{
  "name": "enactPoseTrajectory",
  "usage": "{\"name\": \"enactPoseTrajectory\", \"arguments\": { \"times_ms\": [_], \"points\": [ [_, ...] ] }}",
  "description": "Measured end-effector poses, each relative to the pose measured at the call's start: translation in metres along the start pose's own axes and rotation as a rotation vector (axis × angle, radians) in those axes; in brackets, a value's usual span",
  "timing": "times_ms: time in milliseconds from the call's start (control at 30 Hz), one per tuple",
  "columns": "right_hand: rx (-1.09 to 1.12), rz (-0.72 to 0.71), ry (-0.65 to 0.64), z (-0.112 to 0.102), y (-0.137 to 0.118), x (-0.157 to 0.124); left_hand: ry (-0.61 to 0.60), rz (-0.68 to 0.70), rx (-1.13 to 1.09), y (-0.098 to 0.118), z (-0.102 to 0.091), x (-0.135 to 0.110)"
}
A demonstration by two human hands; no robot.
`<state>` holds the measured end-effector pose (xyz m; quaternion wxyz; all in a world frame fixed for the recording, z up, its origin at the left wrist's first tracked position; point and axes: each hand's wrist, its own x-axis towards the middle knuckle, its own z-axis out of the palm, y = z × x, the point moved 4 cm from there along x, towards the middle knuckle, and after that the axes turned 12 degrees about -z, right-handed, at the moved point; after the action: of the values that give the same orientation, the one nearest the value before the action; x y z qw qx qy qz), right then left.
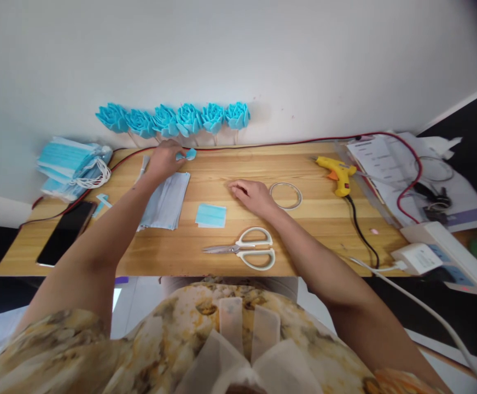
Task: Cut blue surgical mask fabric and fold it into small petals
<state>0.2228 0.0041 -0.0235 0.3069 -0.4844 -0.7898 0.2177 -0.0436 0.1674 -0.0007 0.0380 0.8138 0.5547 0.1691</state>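
Note:
My left hand [167, 158] is at the back of the table, its fingertips closed on a small blue petal-shaped piece [190, 154]. Just below it lies a stack of pleated face masks [168, 205], partly covered by my left forearm. My right hand [254, 195] rests on the wood with fingers loosely bent and thumb apart, nothing visible in it. Beside it is a roll of tape [286, 196]. Cut blue rectangles [211, 215] lie between the mask stack and the right hand. White-handled scissors [244, 249] lie nearer the front edge, blades pointing left.
Several blue flowers on sticks [189, 119] lean against the wall. Bagged masks [70, 167] and a phone [67, 232] are at left. A yellow glue gun [337, 173], papers [376, 164] and a power strip [454, 257] are at right. A red-black cable [271, 144] runs along the back.

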Motion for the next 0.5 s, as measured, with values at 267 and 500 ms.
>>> {"name": "enactPoseTrajectory", "arguments": {
  "times_ms": [267, 500],
  "points": [
    [0.0, 0.004, -0.01, -0.002, -0.002, 0.0, -0.035, 0.013, -0.028, -0.009, -0.006, 0.001],
    [0.004, 0.01, -0.007, -0.002, -0.003, -0.001, -0.049, 0.066, 0.122, 0.013, 0.006, 0.005]
  ]
}}
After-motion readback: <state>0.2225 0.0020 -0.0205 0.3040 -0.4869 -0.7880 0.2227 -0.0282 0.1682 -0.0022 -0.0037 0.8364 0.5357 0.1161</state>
